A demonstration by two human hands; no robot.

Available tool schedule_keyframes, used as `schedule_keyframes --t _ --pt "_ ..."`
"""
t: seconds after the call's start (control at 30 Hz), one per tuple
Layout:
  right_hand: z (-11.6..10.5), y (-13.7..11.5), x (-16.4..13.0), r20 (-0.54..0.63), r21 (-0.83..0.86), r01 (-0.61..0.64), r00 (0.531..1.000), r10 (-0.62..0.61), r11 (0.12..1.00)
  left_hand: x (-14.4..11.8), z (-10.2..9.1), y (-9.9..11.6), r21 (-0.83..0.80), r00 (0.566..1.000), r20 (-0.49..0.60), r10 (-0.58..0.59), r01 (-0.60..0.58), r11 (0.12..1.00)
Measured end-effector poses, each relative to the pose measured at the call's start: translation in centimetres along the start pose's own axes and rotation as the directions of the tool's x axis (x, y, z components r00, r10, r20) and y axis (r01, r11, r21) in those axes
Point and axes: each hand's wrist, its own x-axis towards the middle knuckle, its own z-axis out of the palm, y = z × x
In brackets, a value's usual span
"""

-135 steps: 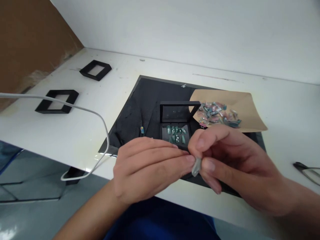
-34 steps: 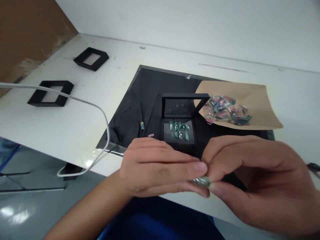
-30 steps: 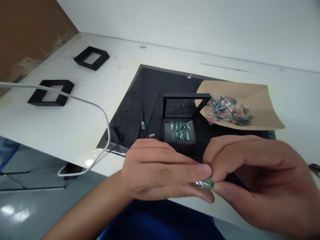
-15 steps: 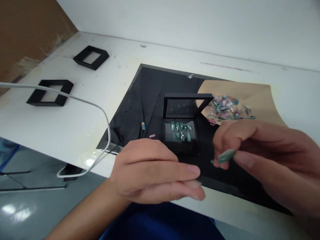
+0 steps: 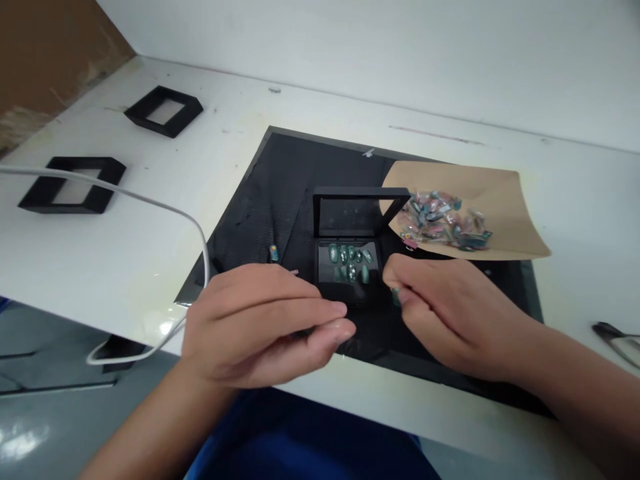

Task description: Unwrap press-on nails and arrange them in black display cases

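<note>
Right hand [image 5: 450, 320]: thumb + forefinger pinched on a green nail [image 5: 396, 295], just right of the box [image 5: 349, 267], low over the mat [image 5: 280, 200].
Left hand [image 5: 255, 323]: fingers curled together near the mat's front edge, just left of the box; whether anything sits in that grip I can't tell.
Box: black, lid up at the back, tray holds approx. two rows of green nails [image 5: 350, 257]; a gap seems to be at the right end, though it's too small to be sure.
Pile [image 5: 440, 217]: loose pink/teal nails on brown paper [image 5: 505, 200], behind and right of the box.
Strays: two small bits on the mat left of the box [image 5: 274, 253].
Other: two black frames [image 5: 70, 187] far left on the tabletop [image 5: 150, 260], white cable [image 5: 150, 207] across it, dark tool [image 5: 613, 333] at right edge.
Doing it well (my judgement): keep the pinch light, hold the nail by its edges, line it up w/ its neighbours, set it down flat w/o nudging the row; left hand could steady the box.
</note>
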Motion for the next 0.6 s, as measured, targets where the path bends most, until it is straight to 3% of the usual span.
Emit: schedule_keyframes --t 0.1,0.3,0.6 --pt "0.3 0.3 0.3 0.091 -0.050 -0.017 0.996 0.022 0.999 0.0 0.2 0.0 -0.005 1.000 -0.003 0.005 -0.005 1.000" --pt "0.5 1.2 0.7 0.144 -0.059 -0.172 0.973 0.179 0.983 0.1 0.4 0.0 -0.032 1.000 0.006 0.015 -0.015 0.999" --pt "0.2 1.4 0.9 0.193 0.084 -0.298 0.941 0.278 0.951 -0.1 0.1 0.0 -0.006 0.998 0.061 0.020 -0.019 1.000"
